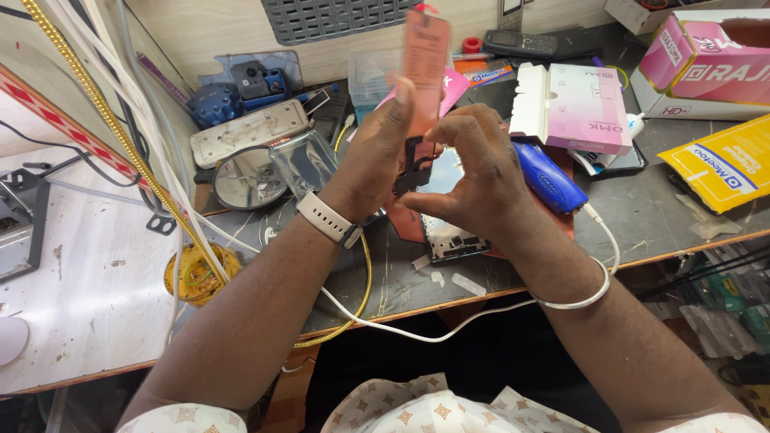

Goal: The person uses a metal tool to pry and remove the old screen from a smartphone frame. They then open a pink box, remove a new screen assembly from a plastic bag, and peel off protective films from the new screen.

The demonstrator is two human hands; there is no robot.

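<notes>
Left hand (pixel 377 160) is raised above the bench (pixel 642 216), fingers closed on a small black part (pixel 413 164) and a long pink strip (pixel 425 60) that stands upright, blurred at its top. Right hand (pixel 473 172) meets it from the other side, fingertips pinched on the same black part. Both hands are touching. A pale wristwatch (pixel 327 218) sits on the left wrist. Directly below the hands lies an opened phone (pixel 449 232), flat on the bench. Just right of the right hand: a blue tool (pixel 549 178). A white cable (pixel 481 313) loops around the right wrist. Further left, a round magnifier (pixel 245 180). Further right, a pink-and-white box (pixel 577 108).
</notes>
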